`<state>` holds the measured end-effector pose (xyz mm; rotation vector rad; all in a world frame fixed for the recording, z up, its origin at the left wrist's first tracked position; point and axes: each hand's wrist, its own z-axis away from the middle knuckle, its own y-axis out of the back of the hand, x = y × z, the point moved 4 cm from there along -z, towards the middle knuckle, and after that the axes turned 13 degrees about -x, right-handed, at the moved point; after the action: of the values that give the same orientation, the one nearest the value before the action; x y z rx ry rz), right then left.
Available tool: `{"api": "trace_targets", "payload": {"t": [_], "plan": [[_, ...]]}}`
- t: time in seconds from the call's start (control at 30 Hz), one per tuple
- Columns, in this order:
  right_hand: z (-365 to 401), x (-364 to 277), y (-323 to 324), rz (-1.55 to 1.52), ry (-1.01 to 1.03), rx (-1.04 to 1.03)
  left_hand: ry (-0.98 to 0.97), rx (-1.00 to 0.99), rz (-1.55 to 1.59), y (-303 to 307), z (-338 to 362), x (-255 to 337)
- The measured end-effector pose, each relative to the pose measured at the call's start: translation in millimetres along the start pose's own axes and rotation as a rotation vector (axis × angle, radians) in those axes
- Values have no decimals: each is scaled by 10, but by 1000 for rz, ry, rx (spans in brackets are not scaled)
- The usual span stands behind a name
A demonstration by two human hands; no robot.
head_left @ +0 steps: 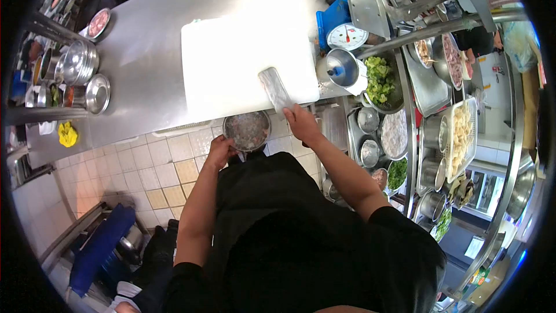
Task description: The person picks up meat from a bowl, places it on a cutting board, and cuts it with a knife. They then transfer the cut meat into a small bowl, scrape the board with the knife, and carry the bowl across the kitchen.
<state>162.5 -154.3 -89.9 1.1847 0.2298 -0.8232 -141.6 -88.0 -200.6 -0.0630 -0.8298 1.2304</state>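
My right hand is closed round the handle of a cleaver, whose broad blade lies over the near right part of a white cutting board. Below the board's front edge, my left hand grips the rim of a round metal bowl. Some greyish, pinkish bits show inside the bowl, too blurred to name. It is held just in front of my black apron, beyond the counter's edge.
The board lies on a steel counter. To its right stand a blue scale, a metal pot and a bowl of chopped greens. Stacked metal bowls and a yellow cloth are at the left. Racks of food line the right.
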Motion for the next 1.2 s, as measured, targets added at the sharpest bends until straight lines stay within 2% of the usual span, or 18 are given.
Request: {"api": "trace_targets", "payload": {"t": [0.03, 0.1, 0.13, 0.2, 0.33, 0.43, 0.5, 0.63, 0.8, 1.03, 1.1, 1.13, 1.2], "plan": [[39, 31, -9, 0, 2, 8, 7, 14, -17, 12, -11, 19], [186, 151, 77, -31, 71, 279, -16, -6, -16, 41, -19, 17], [216, 241, 114, -29, 78, 271, -34, -21, -13, 60, -10, -2], [306, 550, 152, -102, -331, 242, -31, -14, -6, 115, 38, -32], [172, 600, 91, -80, -289, 240, -8, 5, -20, 200, 67, -76], [-25, 335, 90, -45, -175, 236, -25, 29, 11, 189, 90, -79], [-108, 101, 124, -1, -139, 116, -29, 21, 20, 188, 88, -74], [-178, 53, 136, 33, -125, 57, -44, 0, 18, 132, 87, 10], [-215, -31, 118, 83, 36, -18, -37, 40, -25, 148, 9, 12], [-160, -139, -70, 64, 108, -177, -58, 59, -69, 174, -18, 101], [-94, -181, -163, 59, 204, -286, -56, 65, -66, 173, 14, 148], [-55, -181, -183, 57, 206, -289, -55, 67, -62, 174, 36, 167], [82, -361, -164, 133, 174, -480, -58, 72, -49, 209, 54, 166]]}}
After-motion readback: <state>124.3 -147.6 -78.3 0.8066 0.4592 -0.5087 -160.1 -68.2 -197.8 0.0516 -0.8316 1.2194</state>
